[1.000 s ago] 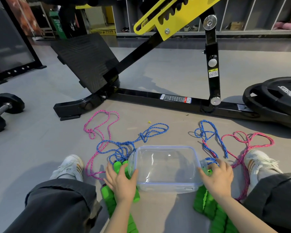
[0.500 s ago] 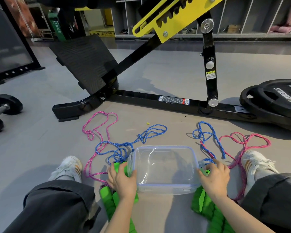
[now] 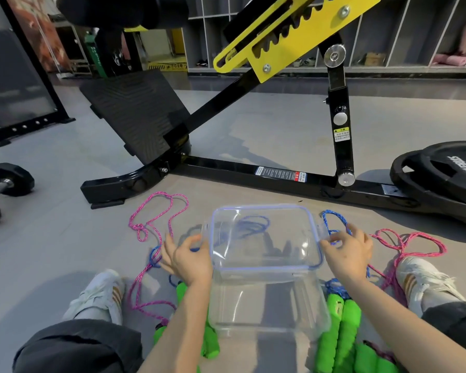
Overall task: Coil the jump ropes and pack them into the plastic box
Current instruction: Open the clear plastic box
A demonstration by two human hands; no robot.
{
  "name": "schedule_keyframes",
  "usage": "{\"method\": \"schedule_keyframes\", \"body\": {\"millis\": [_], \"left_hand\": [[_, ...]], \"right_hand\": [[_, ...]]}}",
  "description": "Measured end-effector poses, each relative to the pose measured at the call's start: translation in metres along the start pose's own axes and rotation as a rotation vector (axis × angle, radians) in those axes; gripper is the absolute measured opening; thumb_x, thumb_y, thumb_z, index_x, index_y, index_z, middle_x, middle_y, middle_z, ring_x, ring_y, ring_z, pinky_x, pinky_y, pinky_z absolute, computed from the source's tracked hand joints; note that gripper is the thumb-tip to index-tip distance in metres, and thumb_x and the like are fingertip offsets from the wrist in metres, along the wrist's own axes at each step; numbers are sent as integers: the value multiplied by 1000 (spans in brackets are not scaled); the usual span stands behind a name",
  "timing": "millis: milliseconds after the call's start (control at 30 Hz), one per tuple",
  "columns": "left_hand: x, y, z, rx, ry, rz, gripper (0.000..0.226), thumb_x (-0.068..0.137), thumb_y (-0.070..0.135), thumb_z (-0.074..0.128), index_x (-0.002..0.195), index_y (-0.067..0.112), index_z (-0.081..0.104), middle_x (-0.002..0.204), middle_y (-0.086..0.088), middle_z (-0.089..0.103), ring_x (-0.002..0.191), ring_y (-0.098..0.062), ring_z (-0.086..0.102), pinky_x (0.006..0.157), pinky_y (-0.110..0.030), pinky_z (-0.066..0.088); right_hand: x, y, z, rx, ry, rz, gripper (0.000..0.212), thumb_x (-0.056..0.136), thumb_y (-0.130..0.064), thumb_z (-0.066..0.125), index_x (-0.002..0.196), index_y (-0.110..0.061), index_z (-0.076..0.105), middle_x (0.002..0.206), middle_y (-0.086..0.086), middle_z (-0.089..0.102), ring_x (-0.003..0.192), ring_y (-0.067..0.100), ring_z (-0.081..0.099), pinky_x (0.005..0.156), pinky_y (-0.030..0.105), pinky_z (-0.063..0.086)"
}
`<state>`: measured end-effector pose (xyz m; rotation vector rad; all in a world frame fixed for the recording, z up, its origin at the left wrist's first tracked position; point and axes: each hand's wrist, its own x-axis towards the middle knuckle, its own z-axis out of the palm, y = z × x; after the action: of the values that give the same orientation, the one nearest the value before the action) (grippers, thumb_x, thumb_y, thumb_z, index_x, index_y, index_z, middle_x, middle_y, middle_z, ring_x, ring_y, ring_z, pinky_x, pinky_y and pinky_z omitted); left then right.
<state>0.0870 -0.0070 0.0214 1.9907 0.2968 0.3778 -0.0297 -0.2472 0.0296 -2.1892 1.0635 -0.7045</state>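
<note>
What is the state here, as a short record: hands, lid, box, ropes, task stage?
left hand: grips the lid's left edge
right hand: grips the lid's right edge
lid: clear, blue-rimmed, held above the box
box: open on the floor, nothing seen inside
ropes: pink and blue, loose on both sides, uncoiled
handles: green, beside the box
stage: no rope packed yet

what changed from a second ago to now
The left hand and right hand, earlier at the closed box's sides, now pinch the clear lid by its ends. The lid has come off, raised and moved forward of the open plastic box. The box stays on the floor; the jump ropes still lie loose around it.
</note>
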Motion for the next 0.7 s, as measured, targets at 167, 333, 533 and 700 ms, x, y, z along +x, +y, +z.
{"method": "schedule_keyframes", "body": {"millis": [167,333,533,700], "left_hand": [[36,20,39,-40,-28,-43,15,76,10,76,91,14,76,152,-5,33,142,-26,20,116,-40,5],[73,3,78,25,-42,15,10,76,9,76,85,14,75,153,-7,32,143,-28,17,117,-44,1],[75,-41,100,185,-159,94,11,72,8,79,73,17,72,152,-9,33,142,-31,18,116,-46,3],[47,-55,89,261,-281,93,11,73,14,79,73,21,70,156,-7,26,145,-25,11,116,-35,-1]], "right_hand": [[52,-5,21,15,-36,46,13,82,-15,64,89,-9,73,141,14,41,130,33,24,105,39,20],[85,-3,61,16,-80,71,15,85,-21,63,92,-12,73,138,14,43,128,35,25,104,39,23],[82,32,96,-101,-182,83,17,84,-19,62,82,-9,75,127,17,51,120,33,31,94,34,30],[59,66,88,-198,-258,96,35,74,-33,49,61,-8,69,101,21,63,103,37,45,87,31,24]]}}
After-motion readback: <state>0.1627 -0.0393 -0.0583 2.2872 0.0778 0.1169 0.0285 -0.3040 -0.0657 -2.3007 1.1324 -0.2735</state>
